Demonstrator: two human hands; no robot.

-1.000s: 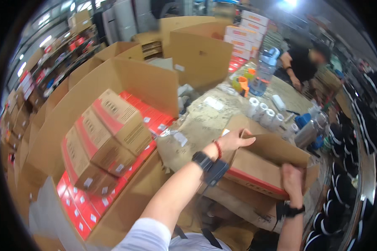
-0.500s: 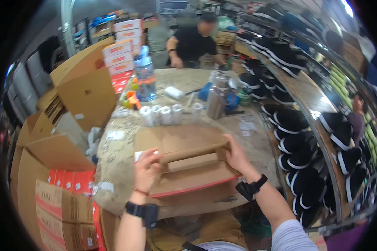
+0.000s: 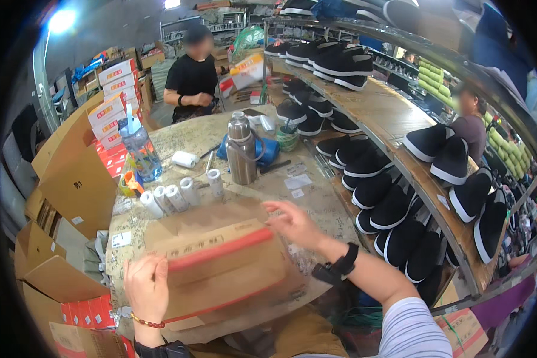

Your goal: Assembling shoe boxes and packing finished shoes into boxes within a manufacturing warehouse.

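A brown cardboard box [image 3: 238, 280] with red edging stands partly folded on the worktable in front of me, its far flap smeared by motion. My left hand [image 3: 144, 289] is closed at its left end, thumb along the near side, fingertips partly hidden. At the box's far right corner, my right hand [image 3: 295, 224] has its fingers stretched and apart, close to the red edge. Black wristbands sit on both my wrists.
Several white rolls [image 3: 174, 198], a steel flask [image 3: 241, 152] and a blue water bottle [image 3: 141, 152] stand beyond the box. Racks of black shoes [image 3: 382, 197] line the right side. Open cartons [image 3: 80, 179] crowd the left. A person in black [image 3: 191, 77] stands across the table [image 3: 322, 221].
The view has swung to the right. The box has been turned up so a red-edged side faces me. My right hand's fingers have spread from their earlier grip on its fold.
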